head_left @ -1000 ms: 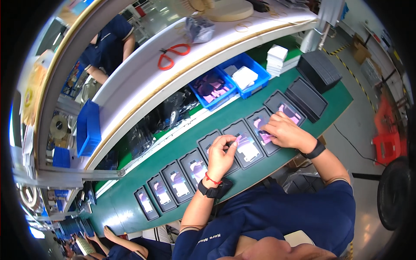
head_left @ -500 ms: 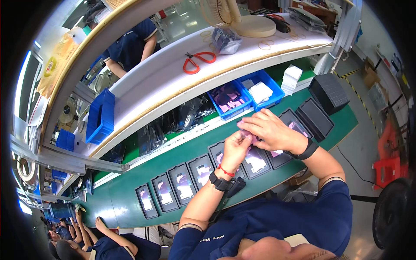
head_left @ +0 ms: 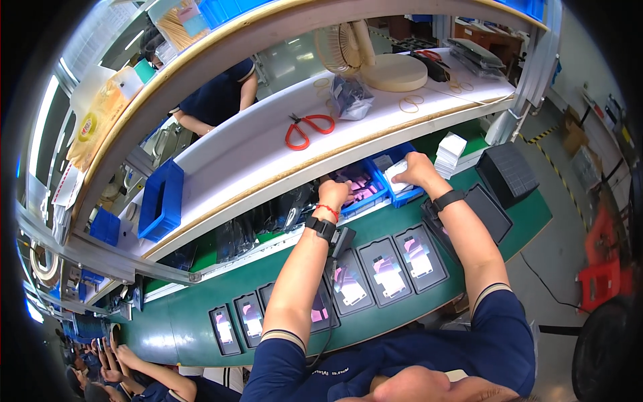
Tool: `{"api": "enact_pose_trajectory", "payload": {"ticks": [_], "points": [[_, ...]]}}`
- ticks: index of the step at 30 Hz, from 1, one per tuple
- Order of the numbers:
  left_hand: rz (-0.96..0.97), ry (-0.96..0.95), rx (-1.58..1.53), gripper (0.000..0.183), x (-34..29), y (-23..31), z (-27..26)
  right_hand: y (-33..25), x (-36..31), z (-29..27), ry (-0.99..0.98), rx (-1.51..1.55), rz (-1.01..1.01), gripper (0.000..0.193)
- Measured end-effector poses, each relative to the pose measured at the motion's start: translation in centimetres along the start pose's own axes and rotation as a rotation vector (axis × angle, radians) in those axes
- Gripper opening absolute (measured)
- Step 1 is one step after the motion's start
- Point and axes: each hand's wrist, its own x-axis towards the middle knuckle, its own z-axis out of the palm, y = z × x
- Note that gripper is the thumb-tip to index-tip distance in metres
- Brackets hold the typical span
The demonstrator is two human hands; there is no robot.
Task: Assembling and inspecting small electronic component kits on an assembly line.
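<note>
My left hand (head_left: 335, 193) reaches to a blue bin (head_left: 366, 208) of pink and black flat pieces (head_left: 362, 187). Its fingers are curled down at the pieces, and whatever they grip is hidden. Over the neighbouring blue bin (head_left: 406, 198), my right hand (head_left: 420, 170) is closed on flat white pieces (head_left: 396, 173), thumb and fingers at their edge. On the green table below lie several shallow dark trays (head_left: 439, 278) in a row, holding white and purple-pink flat pieces (head_left: 388, 271). My right forearm partly covers trays at the right end.
A white shelf (head_left: 248, 144) runs above the bins, carrying red-handled scissors (head_left: 309, 130), a clear bag (head_left: 351, 98) and a fan (head_left: 339, 50). White blocks (head_left: 449, 155) and a black tray stack (head_left: 508, 167) stand at the right. Other people work beyond the shelf and at lower left.
Both hands were together over the trays, handling a pinkish piece. They have parted and moved away from me, the left to the pink-piece bin, the right to the white-piece bin.
</note>
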Motion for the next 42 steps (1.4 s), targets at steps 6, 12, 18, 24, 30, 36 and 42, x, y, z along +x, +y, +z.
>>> {"api": "enact_pose_trajectory", "payload": {"ticks": [6,12,18,24,30,36,42], "points": [[0.51,0.133,0.248,0.072,-3.1,-1.1,1.2,1.2,0.1,-0.4,0.07,0.017,0.028,0.06],[0.65,0.267,0.363,0.064,-8.3,-1.6,0.8,1.3,0.0,0.3,0.229,0.014,-0.049,0.071],[0.647,0.144,0.129,0.053,-12.3,-3.8,-1.1,1.3,-0.1,-0.4,0.133,0.204,0.005,0.069],[0.503,-0.028,-0.085,0.033,-16.7,-5.7,-2.2,-1.1,-3.5,-0.6,0.129,0.596,-0.028,0.052],[0.396,-0.438,-0.485,0.059,-18.3,-8.3,-2.6,-10.5,-13.6,4.5,-0.236,0.783,-0.354,0.045],[0.292,-0.317,-0.699,0.035,-22.7,-11.8,-8.0,-14.1,-15.4,10.1,-0.361,0.952,-0.369,0.021],[0.296,-0.047,-0.71,0.033,-27.9,-16.0,-14.9,-21.2,-18.6,12.5,-0.76,0.965,-0.295,0.011]]}}
